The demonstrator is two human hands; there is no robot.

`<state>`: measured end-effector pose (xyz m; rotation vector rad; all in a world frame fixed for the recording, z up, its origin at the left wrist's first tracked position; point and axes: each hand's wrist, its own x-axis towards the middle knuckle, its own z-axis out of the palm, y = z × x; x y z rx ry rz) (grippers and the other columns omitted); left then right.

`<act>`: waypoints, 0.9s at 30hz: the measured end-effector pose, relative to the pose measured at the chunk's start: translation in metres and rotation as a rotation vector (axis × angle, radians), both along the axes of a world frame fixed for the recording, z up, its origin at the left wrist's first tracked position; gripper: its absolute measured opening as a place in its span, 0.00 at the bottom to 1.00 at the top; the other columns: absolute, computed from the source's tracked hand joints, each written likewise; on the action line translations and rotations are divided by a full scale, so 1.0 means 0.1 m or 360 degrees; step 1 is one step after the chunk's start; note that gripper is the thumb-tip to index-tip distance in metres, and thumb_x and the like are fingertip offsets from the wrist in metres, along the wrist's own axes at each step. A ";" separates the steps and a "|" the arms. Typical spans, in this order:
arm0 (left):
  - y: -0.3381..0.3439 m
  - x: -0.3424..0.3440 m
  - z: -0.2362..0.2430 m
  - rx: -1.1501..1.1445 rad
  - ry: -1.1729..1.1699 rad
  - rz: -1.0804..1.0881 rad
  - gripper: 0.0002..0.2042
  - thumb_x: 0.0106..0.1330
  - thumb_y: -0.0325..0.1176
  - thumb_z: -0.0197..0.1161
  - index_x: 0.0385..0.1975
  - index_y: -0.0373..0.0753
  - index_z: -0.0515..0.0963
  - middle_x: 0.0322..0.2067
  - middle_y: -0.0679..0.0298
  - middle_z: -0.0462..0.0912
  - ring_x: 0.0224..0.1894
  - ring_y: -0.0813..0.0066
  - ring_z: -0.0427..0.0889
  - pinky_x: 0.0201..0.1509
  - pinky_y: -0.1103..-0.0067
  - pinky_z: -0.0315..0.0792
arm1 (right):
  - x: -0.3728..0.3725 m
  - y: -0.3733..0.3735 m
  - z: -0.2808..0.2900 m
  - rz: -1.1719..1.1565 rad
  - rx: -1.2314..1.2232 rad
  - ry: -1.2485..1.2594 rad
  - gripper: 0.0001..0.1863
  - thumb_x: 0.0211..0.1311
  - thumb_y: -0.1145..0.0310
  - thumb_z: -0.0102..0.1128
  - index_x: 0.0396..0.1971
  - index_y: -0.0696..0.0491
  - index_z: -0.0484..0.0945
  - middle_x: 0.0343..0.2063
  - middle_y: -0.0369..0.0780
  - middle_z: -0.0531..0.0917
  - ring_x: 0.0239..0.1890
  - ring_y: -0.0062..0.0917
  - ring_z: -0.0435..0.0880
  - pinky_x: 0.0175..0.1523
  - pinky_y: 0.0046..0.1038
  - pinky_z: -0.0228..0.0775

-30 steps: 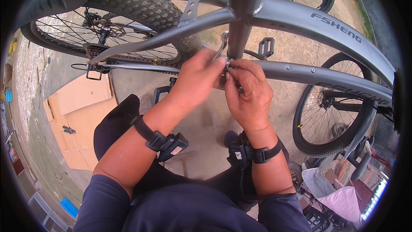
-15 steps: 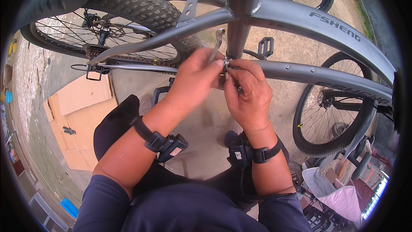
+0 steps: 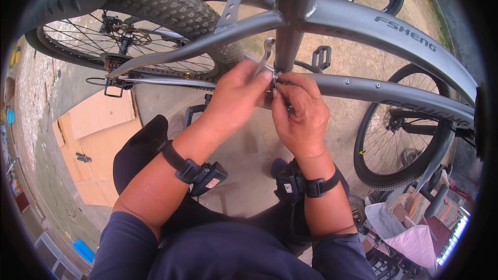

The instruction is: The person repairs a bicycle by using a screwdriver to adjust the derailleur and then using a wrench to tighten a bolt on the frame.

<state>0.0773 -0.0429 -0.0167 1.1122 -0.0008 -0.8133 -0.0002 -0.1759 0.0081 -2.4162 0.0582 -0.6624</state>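
In front of me stands a grey bicycle frame (image 3: 355, 14). My left hand (image 3: 236, 91) is closed around a silver wrench (image 3: 266, 54), whose free end sticks up beside the seat tube (image 3: 289, 46). At the foot of that tube, a small shiny metal part (image 3: 276, 79) sits between my two hands. My right hand (image 3: 303, 106) pinches at this part with thumb and forefinger, its other fingers curled in. What exactly the fingertips grip is mostly hidden.
A knobby rear tyre (image 3: 171, 8) rises at the upper left, and a pedal (image 3: 321, 58) lies beyond the frame. Flattened cardboard (image 3: 98, 124) with a small dark tool (image 3: 83, 157) lies at left. A front wheel (image 3: 397, 124) stands at right, above cloth-covered clutter (image 3: 404, 233).
The wrench and my left fingers have shifted very slightly at the seat tube's foot. My right hand keeps its pinch in nearly the same place.
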 end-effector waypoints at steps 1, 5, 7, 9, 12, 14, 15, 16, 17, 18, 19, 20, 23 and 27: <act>0.00 0.00 0.00 0.0003 -0.0004 0.0006 0.09 0.77 0.36 0.57 0.46 0.38 0.75 0.34 0.71 0.77 0.32 0.86 0.73 0.35 0.86 0.69 | 0.00 0.00 -0.01 0.0001 -0.0003 -0.0006 0.09 0.51 0.81 0.68 0.33 0.55 0.82 0.41 0.41 0.86 0.36 0.33 0.87 0.38 0.29 0.80; 0.00 -0.01 -0.01 -0.0006 -0.0013 0.0011 0.09 0.77 0.36 0.57 0.47 0.37 0.75 0.35 0.71 0.78 0.32 0.86 0.74 0.35 0.85 0.70 | 0.00 0.01 -0.01 -0.0028 0.0029 0.0024 0.09 0.52 0.81 0.68 0.33 0.55 0.82 0.42 0.40 0.86 0.34 0.31 0.87 0.35 0.27 0.80; -0.02 -0.01 0.00 0.0008 -0.0009 0.0041 0.09 0.77 0.35 0.58 0.48 0.37 0.75 0.34 0.71 0.78 0.32 0.86 0.74 0.35 0.85 0.69 | 0.00 0.01 -0.01 -0.0032 0.0052 0.0026 0.08 0.53 0.80 0.68 0.33 0.55 0.82 0.41 0.40 0.85 0.33 0.29 0.87 0.34 0.26 0.80; -0.03 -0.01 0.01 0.0017 -0.0013 0.0047 0.09 0.77 0.35 0.58 0.48 0.37 0.75 0.34 0.70 0.78 0.31 0.86 0.73 0.35 0.85 0.69 | 0.00 0.01 -0.02 -0.0035 0.0069 0.0019 0.08 0.54 0.80 0.68 0.34 0.56 0.82 0.41 0.40 0.85 0.33 0.28 0.87 0.33 0.25 0.80; -0.01 0.00 0.01 0.0024 -0.0023 0.0017 0.09 0.77 0.34 0.58 0.48 0.36 0.75 0.34 0.70 0.78 0.31 0.86 0.73 0.35 0.84 0.70 | -0.02 0.04 -0.03 -0.0067 0.0141 0.0006 0.08 0.54 0.80 0.67 0.34 0.55 0.82 0.41 0.40 0.84 0.33 0.29 0.86 0.34 0.27 0.80; -0.01 0.00 0.01 0.0032 -0.0025 0.0002 0.09 0.77 0.34 0.58 0.48 0.36 0.75 0.34 0.70 0.77 0.31 0.86 0.73 0.35 0.84 0.70 | -0.03 0.05 -0.07 -0.0119 0.0270 0.0009 0.10 0.51 0.78 0.67 0.35 0.52 0.82 0.39 0.39 0.83 0.35 0.36 0.85 0.35 0.32 0.79; 0.00 0.00 0.01 0.0034 -0.0033 0.0001 0.09 0.77 0.34 0.58 0.48 0.36 0.75 0.35 0.70 0.78 0.31 0.86 0.74 0.35 0.84 0.70 | -0.04 0.07 -0.09 -0.0123 0.0294 0.0018 0.10 0.51 0.78 0.67 0.35 0.52 0.82 0.39 0.39 0.83 0.36 0.36 0.85 0.36 0.32 0.79; 0.00 0.00 0.01 0.0036 -0.0042 0.0000 0.09 0.77 0.34 0.58 0.48 0.36 0.75 0.35 0.70 0.78 0.32 0.85 0.74 0.36 0.84 0.71 | -0.04 0.08 -0.10 -0.0128 0.0317 0.0026 0.10 0.52 0.78 0.68 0.35 0.52 0.82 0.39 0.39 0.83 0.36 0.36 0.85 0.36 0.32 0.79; 0.00 0.00 0.00 0.0036 -0.0049 -0.0003 0.09 0.77 0.34 0.57 0.48 0.37 0.75 0.36 0.69 0.78 0.33 0.85 0.75 0.36 0.84 0.72 | -0.04 0.08 -0.11 -0.0135 0.0339 0.0037 0.10 0.52 0.78 0.68 0.35 0.52 0.82 0.39 0.39 0.83 0.37 0.36 0.85 0.37 0.33 0.79; 0.00 0.00 0.01 0.0025 -0.0041 -0.0002 0.09 0.77 0.34 0.57 0.48 0.37 0.75 0.36 0.69 0.78 0.33 0.85 0.76 0.37 0.83 0.73 | -0.04 0.08 -0.10 -0.0151 0.0355 0.0050 0.10 0.52 0.78 0.67 0.35 0.52 0.82 0.39 0.39 0.83 0.37 0.36 0.85 0.37 0.33 0.79; 0.00 0.00 0.01 0.0013 -0.0033 -0.0002 0.09 0.77 0.34 0.57 0.48 0.37 0.75 0.37 0.69 0.79 0.34 0.84 0.76 0.38 0.83 0.73 | -0.04 0.08 -0.09 -0.0168 0.0372 0.0063 0.09 0.53 0.78 0.67 0.35 0.52 0.82 0.39 0.40 0.83 0.37 0.36 0.85 0.38 0.33 0.79; 0.00 0.00 0.01 0.0003 -0.0025 -0.0001 0.09 0.77 0.34 0.57 0.48 0.37 0.74 0.38 0.68 0.79 0.35 0.84 0.77 0.39 0.83 0.74 | -0.03 0.08 -0.08 -0.0185 0.0389 0.0077 0.09 0.53 0.77 0.67 0.35 0.52 0.82 0.39 0.40 0.83 0.38 0.36 0.85 0.38 0.33 0.79; 0.01 0.00 0.02 -0.0013 -0.0025 -0.0017 0.08 0.77 0.33 0.56 0.48 0.36 0.74 0.40 0.67 0.80 0.38 0.82 0.79 0.42 0.81 0.77 | -0.03 0.09 -0.07 -0.0179 0.0430 0.0089 0.09 0.54 0.77 0.67 0.36 0.53 0.82 0.38 0.40 0.83 0.39 0.36 0.84 0.40 0.33 0.78; 0.00 0.00 0.03 -0.0015 -0.0009 -0.0007 0.09 0.77 0.32 0.56 0.49 0.35 0.74 0.41 0.66 0.80 0.39 0.81 0.80 0.43 0.80 0.78 | -0.02 0.07 -0.08 -0.0124 0.0457 0.0065 0.06 0.61 0.82 0.64 0.37 0.61 0.81 0.43 0.41 0.80 0.30 0.17 0.82 0.32 0.18 0.77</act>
